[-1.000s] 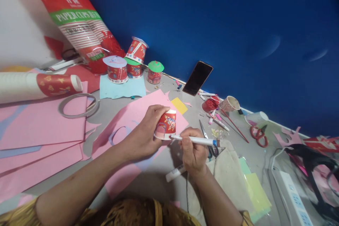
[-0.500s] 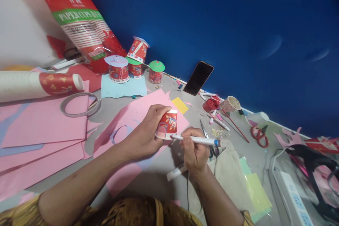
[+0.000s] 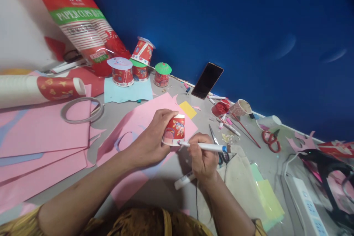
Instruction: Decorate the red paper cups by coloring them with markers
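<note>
Cup stack (image 3: 19,91): lying at the bench's left edge over pink paper (image 3: 52,132), cups nested one inside another, I suppose to save room.
Bag (image 3: 80,18): slanted in the far left corner, printed "PAPER CUPS"; the stripes look to me like nested rims.
Topped cups (image 3: 123,77): grouped toward the far edge, mouths down, so their bases carry the paper discs; one stands on another's green disc. I can't see inside them.
Left hand (image 3: 155,136): grip closed partway, fingers and thumb curled round the red cup, probably to steady it for the pen.
Red cup (image 3: 178,127): held over mid-bench, toward the near edge, wide rim downward, which I judge turns its white band to the pen; inside hidden.
Right hand (image 3: 203,158): grip pinched tight on the pen (image 3: 211,147), tip at the cup's white band; held near the tip, I'd say for control.
Phone (image 3: 207,81): propped at the far edge, leaning on the wall.
Small pot (image 3: 220,108): by the far edge, something red in it, unclear what.
Patterned cup (image 3: 240,108): just beside it, tilted, contents too small to tell.
White cup (image 3: 268,122): tipped on its side further right along that edge.
</note>
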`<state>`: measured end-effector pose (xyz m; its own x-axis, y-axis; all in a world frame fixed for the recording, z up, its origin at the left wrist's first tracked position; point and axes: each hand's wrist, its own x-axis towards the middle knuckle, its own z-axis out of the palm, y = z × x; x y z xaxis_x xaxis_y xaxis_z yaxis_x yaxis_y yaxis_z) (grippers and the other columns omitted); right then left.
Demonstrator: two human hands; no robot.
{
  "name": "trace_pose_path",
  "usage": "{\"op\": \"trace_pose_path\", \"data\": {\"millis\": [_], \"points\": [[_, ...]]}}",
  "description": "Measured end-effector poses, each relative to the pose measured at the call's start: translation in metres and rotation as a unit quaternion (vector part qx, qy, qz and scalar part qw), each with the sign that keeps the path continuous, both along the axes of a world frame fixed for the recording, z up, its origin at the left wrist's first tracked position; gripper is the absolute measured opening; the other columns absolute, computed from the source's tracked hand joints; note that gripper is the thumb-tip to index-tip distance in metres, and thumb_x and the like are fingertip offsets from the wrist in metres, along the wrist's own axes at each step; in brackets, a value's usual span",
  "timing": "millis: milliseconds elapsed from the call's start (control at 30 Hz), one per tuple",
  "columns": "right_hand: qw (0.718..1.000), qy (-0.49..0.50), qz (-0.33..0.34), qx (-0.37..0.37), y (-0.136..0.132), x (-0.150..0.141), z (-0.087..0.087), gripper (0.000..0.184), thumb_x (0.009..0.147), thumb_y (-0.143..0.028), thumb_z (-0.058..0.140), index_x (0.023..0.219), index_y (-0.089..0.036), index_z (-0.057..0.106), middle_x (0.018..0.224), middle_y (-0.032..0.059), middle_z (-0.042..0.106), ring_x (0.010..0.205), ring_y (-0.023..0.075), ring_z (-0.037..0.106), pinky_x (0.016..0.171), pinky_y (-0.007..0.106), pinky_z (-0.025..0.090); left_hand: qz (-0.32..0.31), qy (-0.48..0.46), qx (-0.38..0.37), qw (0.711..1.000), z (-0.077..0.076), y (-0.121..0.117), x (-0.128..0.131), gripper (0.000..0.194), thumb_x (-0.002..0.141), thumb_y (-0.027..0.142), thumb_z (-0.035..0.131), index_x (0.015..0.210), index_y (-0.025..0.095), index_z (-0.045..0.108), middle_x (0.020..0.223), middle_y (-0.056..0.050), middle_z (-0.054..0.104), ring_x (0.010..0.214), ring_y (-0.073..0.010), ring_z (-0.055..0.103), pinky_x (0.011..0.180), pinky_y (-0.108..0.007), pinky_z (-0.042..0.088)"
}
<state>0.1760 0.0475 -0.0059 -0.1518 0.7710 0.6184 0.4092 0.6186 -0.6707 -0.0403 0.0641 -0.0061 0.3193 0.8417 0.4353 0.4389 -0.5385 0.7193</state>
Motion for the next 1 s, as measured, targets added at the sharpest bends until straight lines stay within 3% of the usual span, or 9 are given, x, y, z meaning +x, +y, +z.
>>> {"op": "trace_pose_path", "data": {"millis": [167,300,567,1000], "points": [[0.991,0.112,-0.041,-0.067,0.0016,-0.0019,-0.0020,0.026,0.115,-0.033,0.057,0.093,-0.024,0.068,0.068,-0.0038,0.066,0.050,0.0128,0.060,0.046,0.023,0.044,0.038,-0.003,0.002,0.999,-0.0016,0.0001,-0.0008,0.075,0.094,0.006,0.055,0.163,0.028,0.036,0.157,-0.015,0.049,0.152,-0.0351,0.051,0.128,-0.061,0.050],[0.981,0.164,-0.055,-0.087,0.0056,-0.0045,0.0006,0.030,0.115,-0.038,0.058,0.091,-0.024,0.067,0.062,-0.0059,0.062,0.045,0.0117,0.055,0.043,0.022,0.040,0.063,0.002,0.012,0.998,-0.0059,0.0017,-0.0016,0.064,0.104,0.012,0.051,0.163,0.030,0.035,0.158,-0.016,0.051,0.152,-0.0342,0.053,0.125,-0.059,0.054],[0.995,0.071,-0.020,-0.074,0.0008,0.0013,-0.0017,0.022,0.111,-0.026,0.059,0.091,-0.024,0.070,0.081,0.0002,0.071,0.069,0.0169,0.068,0.064,0.028,0.055,0.058,0.012,0.011,0.998,-0.0054,0.0019,-0.0011,0.057,0.109,0.014,0.047,0.163,0.028,0.035,0.158,-0.017,0.051,0.152,-0.0330,0.054,0.125,-0.058,0.054],[0.998,0.049,-0.005,-0.034,0.0006,-0.0021,0.0006,0.017,0.107,-0.017,0.062,0.093,-0.025,0.070,0.083,-0.0017,0.072,0.066,0.0145,0.065,0.066,0.027,0.054,0.039,0.005,-0.010,0.999,-0.0006,0.0006,-0.0015,0.078,0.093,0.006,0.061,0.163,0.029,0.035,0.158,-0.016,0.049,0.151,-0.0348,0.054,0.126,-0.058,0.053]]}}
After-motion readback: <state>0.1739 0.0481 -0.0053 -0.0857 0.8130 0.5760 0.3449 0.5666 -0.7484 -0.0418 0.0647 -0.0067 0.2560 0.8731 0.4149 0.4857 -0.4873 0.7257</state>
